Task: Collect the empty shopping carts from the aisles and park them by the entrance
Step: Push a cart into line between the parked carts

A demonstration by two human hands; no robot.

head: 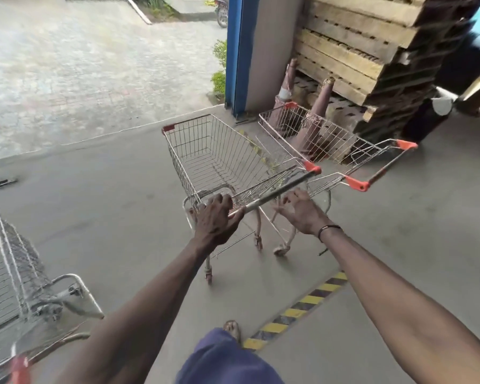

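An empty wire shopping cart [214, 159] with red corner caps stands on the concrete in front of me. My left hand [215, 217] grips the left end of its grey handle bar. My right hand [299, 210] hovers just below and behind the bar, fingers spread, holding nothing. A second empty cart [327, 139] with orange handle ends stands close to the right of the first, angled toward the pallets. Part of a third cart [14, 273] shows at the lower left edge.
Stacked wooden pallets [372, 51] and two worn cones [320, 103] sit behind the right cart. A blue pillar [239, 54] marks the opening to the paved yard [81, 65]. A yellow-black striped strip [297, 311] crosses the floor by my foot.
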